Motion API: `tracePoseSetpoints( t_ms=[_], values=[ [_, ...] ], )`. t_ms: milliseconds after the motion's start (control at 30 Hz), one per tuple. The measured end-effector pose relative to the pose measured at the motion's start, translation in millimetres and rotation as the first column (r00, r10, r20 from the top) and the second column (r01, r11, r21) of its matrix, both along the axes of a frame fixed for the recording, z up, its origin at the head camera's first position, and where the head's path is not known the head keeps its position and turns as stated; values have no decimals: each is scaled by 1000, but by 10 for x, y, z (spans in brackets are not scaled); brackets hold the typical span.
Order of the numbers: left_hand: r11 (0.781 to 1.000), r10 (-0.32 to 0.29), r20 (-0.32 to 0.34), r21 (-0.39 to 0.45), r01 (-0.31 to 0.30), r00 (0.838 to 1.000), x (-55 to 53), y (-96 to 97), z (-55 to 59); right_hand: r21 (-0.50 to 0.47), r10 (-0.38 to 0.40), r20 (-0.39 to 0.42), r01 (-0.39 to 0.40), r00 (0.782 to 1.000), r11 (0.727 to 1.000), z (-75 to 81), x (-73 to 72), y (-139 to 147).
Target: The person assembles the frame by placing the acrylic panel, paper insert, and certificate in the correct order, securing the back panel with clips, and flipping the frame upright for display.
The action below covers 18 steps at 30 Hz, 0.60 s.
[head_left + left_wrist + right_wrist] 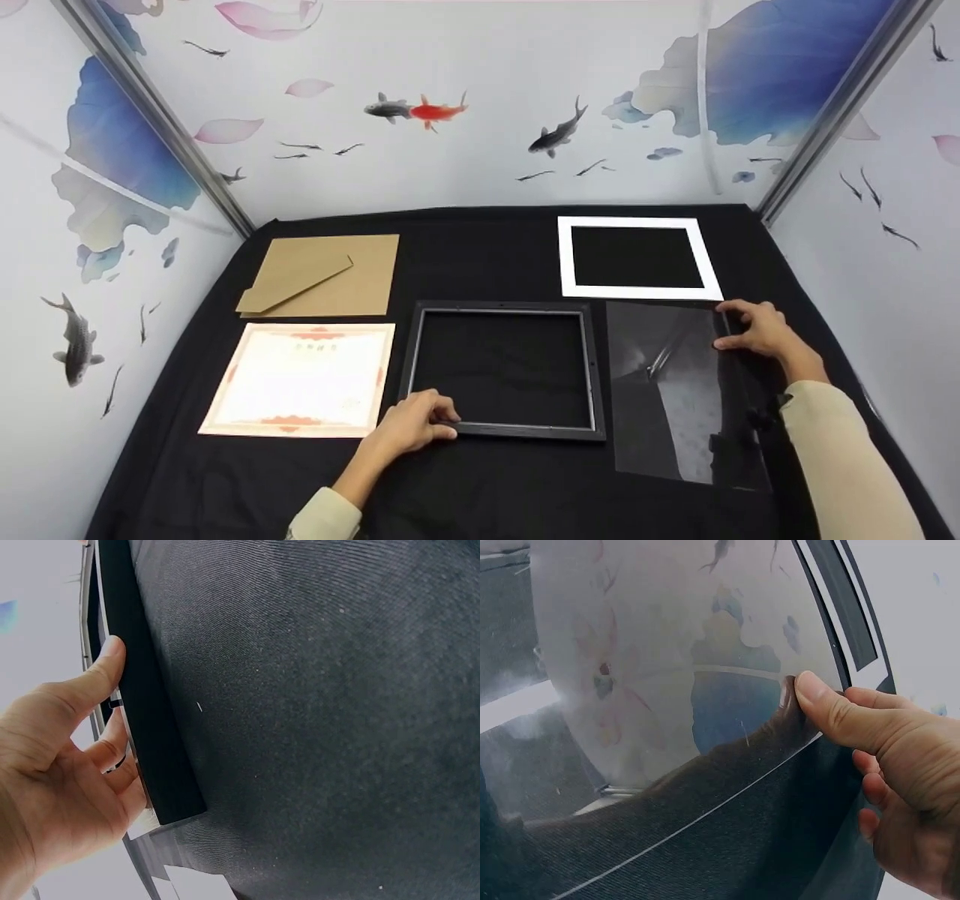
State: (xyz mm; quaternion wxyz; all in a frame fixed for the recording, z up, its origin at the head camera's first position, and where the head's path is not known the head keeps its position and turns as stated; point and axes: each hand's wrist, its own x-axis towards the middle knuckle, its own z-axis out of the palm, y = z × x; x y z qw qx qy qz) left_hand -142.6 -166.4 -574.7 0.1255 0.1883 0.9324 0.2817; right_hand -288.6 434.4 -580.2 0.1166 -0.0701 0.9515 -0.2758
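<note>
Pale glare on clear sheet

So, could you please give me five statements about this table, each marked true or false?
1. The right hand pinches the edge of the clear sheet. True.
2. The brown board lies beyond the certificate, as the person sees it. True.
3. The left hand rests on the certificate. False: the left hand grips the black frame near its near-left corner.
4. The white mat lies inside the black frame. False: the white mat lies apart, beyond the clear sheet.
5. The certificate lies to the right of the black frame. False: it lies to the left.
</note>
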Motion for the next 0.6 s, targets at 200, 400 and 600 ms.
tracePoseSetpoints(
  t_ms=[200,400,600],
  values=[
    [1000,-2,10,11,1,1000,7,-12,11,-1,-6,34,7,999,1000,-1,-48,-19],
    [1000,5,-16,6,-5,1000,-10,-29,9,-4,3,14,-3,1000,1000,3,-92,-40],
    [1000,-2,7,5,2,1000,-6,-18,-6,14,25,14,-25,1000,1000,47,-109,-53]
  ],
)
